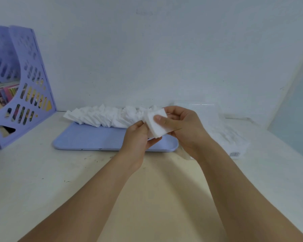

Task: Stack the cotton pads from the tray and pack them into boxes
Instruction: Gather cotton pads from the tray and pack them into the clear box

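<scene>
Most of the cotton pads (105, 116) are not stacked; I see them loose on the blue tray (87, 138), left of my fingers. The clear box (227, 135), right of them, looks partly filled. My left hand (136, 138) and right hand (182, 126) close on a small stack (157, 127), just above the tray.

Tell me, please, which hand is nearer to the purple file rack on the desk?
The left hand. It is nearer the file rack, which stands at the far left of the desk. The right hand is further right, beside the clear box.
</scene>
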`<state>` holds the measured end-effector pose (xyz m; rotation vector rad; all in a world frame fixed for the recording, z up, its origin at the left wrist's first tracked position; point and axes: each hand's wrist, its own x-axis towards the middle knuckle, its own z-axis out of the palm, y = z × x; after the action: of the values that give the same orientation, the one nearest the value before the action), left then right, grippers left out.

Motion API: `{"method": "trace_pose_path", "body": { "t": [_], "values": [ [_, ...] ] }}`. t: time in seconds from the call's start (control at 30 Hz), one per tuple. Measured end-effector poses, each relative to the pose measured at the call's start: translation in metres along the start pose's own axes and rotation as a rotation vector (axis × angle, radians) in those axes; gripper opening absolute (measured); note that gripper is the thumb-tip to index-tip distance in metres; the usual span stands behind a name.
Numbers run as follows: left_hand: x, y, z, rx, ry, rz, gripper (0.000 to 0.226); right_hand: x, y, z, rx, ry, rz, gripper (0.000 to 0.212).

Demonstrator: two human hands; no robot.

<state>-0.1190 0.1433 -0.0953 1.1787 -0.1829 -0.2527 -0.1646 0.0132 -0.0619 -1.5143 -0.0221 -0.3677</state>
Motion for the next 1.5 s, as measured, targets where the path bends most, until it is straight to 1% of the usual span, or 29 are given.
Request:
{"method": "trace_pose_path", "body": {
  "t": [0.1, 0.2, 0.3, 0.37, 0.4, 0.5, 0.6, 0.63, 0.67, 0.73, 0.8, 0.87, 0.93, 0.97, 1.0, 1.03, 1.07, 1.1, 1.13, 1.17, 1.2, 1.23, 1.3, 1.33, 1.37, 1.4, 1.47, 1.5],
  "values": [
    [-0.005, -0.001, 0.004, 0.028, -0.052, 0.003, 0.025, 0.000, 0.009, 0.003, -0.101, 0.080, -0.043, 0.022],
    [-0.006, -0.003, 0.006, -0.020, 0.002, -0.016, 0.025, 0.005, 0.015, 0.002, -0.180, 0.147, -0.103, 0.018],
    [-0.007, -0.004, 0.011, -0.146, 0.030, -0.060, 0.025, 0.007, 0.021, 0.003, -0.313, 0.180, -0.119, 0.017],
    [-0.008, -0.007, 0.014, -0.131, 0.006, -0.032, 0.024, 0.006, 0.020, 0.008, -0.341, 0.186, -0.140, 0.017],
    [-0.009, -0.008, 0.016, -0.101, -0.009, -0.014, 0.025, 0.004, 0.018, 0.011, -0.343, 0.190, -0.144, 0.022],
    [-0.009, -0.013, 0.020, 0.020, -0.071, 0.007, 0.032, 0.001, 0.010, 0.022, -0.230, 0.129, -0.081, 0.035],
    [-0.011, -0.014, 0.021, 0.175, -0.163, 0.043, 0.061, -0.004, 0.009, 0.028, -0.233, 0.029, -0.015, 0.049],
    [-0.010, -0.014, 0.020, 0.206, -0.175, 0.055, 0.060, -0.004, 0.007, 0.026, -0.241, -0.002, -0.009, 0.052],
    [-0.009, -0.013, 0.019, 0.223, -0.182, 0.081, 0.050, -0.004, 0.003, 0.021, -0.248, -0.031, 0.000, 0.052],
    [-0.007, -0.007, 0.017, 0.246, -0.159, 0.153, 0.028, 0.000, -0.004, 0.006, -0.307, -0.061, -0.018, 0.047],
    [-0.004, -0.006, 0.015, 0.265, -0.085, 0.227, 0.022, 0.002, -0.013, -0.014, -0.368, -0.056, -0.059, 0.034],
    [-0.004, -0.009, 0.014, 0.251, -0.047, 0.289, 0.035, -0.002, -0.020, -0.029, -0.394, -0.071, -0.037, 0.026],
    [-0.004, -0.015, 0.015, 0.305, -0.085, 0.354, 0.047, -0.005, -0.024, -0.038, -0.466, -0.100, 0.036, 0.022],
    [-0.004, -0.019, 0.014, 0.373, -0.108, 0.400, 0.050, -0.004, -0.026, -0.042, -0.466, -0.062, 0.056, 0.021],
    [-0.004, -0.023, 0.013, 0.463, -0.128, 0.453, 0.053, -0.001, -0.027, -0.046, -0.428, 0.035, 0.049, 0.025],
    [-0.005, -0.028, 0.013, 0.572, -0.148, 0.502, 0.056, 0.002, -0.027, -0.053, -0.382, 0.184, 0.019, 0.029],
    [-0.006, -0.032, 0.014, 0.683, -0.174, 0.547, 0.059, 0.003, -0.028, -0.063, -0.350, 0.350, -0.013, 0.030],
    [-0.007, -0.037, 0.013, 0.784, -0.205, 0.589, 0.061, 0.003, -0.030, -0.072, -0.322, 0.478, -0.032, 0.029],
    [-0.008, -0.041, 0.014, 0.863, -0.247, 0.628, 0.061, 0.002, -0.033, -0.082, -0.274, 0.545, -0.029, 0.026],
    [-0.009, -0.045, 0.016, 0.921, -0.286, 0.656, 0.060, 0.000, -0.035, -0.089, -0.210, 0.532, 0.011, 0.023],
    [-0.009, -0.048, 0.018, 0.955, -0.317, 0.671, 0.058, -0.002, -0.037, -0.092, -0.172, 0.461, 0.086, 0.020],
    [-0.010, -0.051, 0.021, 0.972, -0.336, 0.670, 0.057, -0.004, -0.036, -0.095, -0.205, 0.365, 0.189, 0.019],
    [-0.010, -0.052, 0.024, 1.013, -0.354, 0.633, 0.056, -0.005, -0.030, -0.094, -0.434, 0.196, 0.356, 0.022],
    [-0.010, -0.052, 0.024, 1.047, -0.371, 0.611, 0.055, -0.004, -0.028, -0.092, -0.543, 0.159, 0.370, 0.022],
    [-0.010, -0.052, 0.024, 1.083, -0.390, 0.602, 0.054, -0.003, -0.028, -0.090, -0.613, 0.153, 0.337, 0.022],
    [-0.010, -0.053, 0.023, 1.110, -0.406, 0.608, 0.052, -0.002, -0.029, -0.088, -0.639, 0.175, 0.265, 0.022],
    [-0.011, -0.054, 0.023, 1.127, -0.427, 0.622, 0.048, -0.001, -0.034, -0.088, -0.561, 0.227, 0.111, 0.022],
    [-0.012, -0.054, 0.024, 1.115, -0.435, 0.619, 0.046, -0.001, -0.037, -0.087, -0.494, 0.207, 0.090, 0.022]
  ]
}}
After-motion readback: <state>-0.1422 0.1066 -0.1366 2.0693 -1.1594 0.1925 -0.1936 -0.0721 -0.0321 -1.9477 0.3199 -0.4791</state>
